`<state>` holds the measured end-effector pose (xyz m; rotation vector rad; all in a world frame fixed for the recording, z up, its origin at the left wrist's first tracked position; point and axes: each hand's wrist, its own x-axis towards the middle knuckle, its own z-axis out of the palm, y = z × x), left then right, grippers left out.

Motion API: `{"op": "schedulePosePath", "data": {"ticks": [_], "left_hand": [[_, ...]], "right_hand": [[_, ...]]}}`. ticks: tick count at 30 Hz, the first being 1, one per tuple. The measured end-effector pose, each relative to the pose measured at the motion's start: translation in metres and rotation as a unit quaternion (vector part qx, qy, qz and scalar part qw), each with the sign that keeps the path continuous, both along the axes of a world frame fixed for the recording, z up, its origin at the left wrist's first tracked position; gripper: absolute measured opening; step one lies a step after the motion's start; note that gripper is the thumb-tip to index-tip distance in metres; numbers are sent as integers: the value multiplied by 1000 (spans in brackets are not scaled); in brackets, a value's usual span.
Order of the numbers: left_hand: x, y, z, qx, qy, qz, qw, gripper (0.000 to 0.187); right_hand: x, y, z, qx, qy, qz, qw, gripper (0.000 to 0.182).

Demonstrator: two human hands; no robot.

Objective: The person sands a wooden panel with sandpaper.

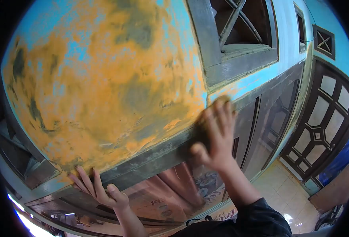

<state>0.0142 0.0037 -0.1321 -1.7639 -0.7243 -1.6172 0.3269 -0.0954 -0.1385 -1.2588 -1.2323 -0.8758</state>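
Note:
My right hand (218, 132) is stretched out flat against the dark wooden beam (150, 160), right below the corner of the window frame (237, 65). It is smeared by motion, with its thumb apart from the fingers. A dark brown patch shows around its fingertips, and I cannot tell whether something lies under the palm. My left hand (99, 191) rests at the left end of the beam, fingers spread and tips at the bottom of the wall panel (115, 79). That panel is patchy orange and grey with bits of blue paint.
Below the beam are glass panes with a reddish-brown curtain (178, 181) behind. To the right stand a dark door (318, 116) with pale panels, a brown board (334, 189) and a tiled floor (283, 185). Another window opening (18, 150) is at far left.

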Motion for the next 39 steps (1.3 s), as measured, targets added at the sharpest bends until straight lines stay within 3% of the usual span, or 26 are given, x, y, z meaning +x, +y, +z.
{"op": "schedulePosePath", "data": {"ticks": [2,4,6,8,11,14,16,18,20,22,29,32,39], "left_hand": [[15,-5,2,-1,-2,18,1000,58],[24,-7,4,-1,10,28,1000,58],[30,-8,2,-2,21,35,999,57],[42,-12,3,-5,26,37,999,56],[63,-17,5,6,59,31,998,55],[81,-23,4,9,85,29,996,53],[92,-25,2,7,88,28,996,53],[104,-28,2,9,97,25,995,51],[114,-28,1,25,116,18,993,50],[117,-28,0,23,112,18,993,48],[114,-26,-2,24,117,17,993,49],[114,-26,-2,22,114,15,993,49],[114,-26,-3,24,110,8,994,47]], "right_hand": [[-9,-1,-10,-74,-137,7,988,70],[21,2,-8,-48,-136,-34,989,66],[50,-1,3,-4,4,-73,997,70],[48,0,9,39,36,-40,998,71],[13,-8,-3,-59,-68,57,994,71],[43,-10,-4,-43,-72,-15,996,69],[71,-13,1,7,31,-67,997,68],[59,-11,4,29,37,-29,998,69],[43,-10,-5,-7,-18,47,999,63],[40,-4,-13,19,-46,51,997,58],[73,-32,-4,-109,-200,-35,973,69],[93,-37,10,-114,-287,-53,950,68],[101,-34,30,-32,-368,-83,925,44]]}}
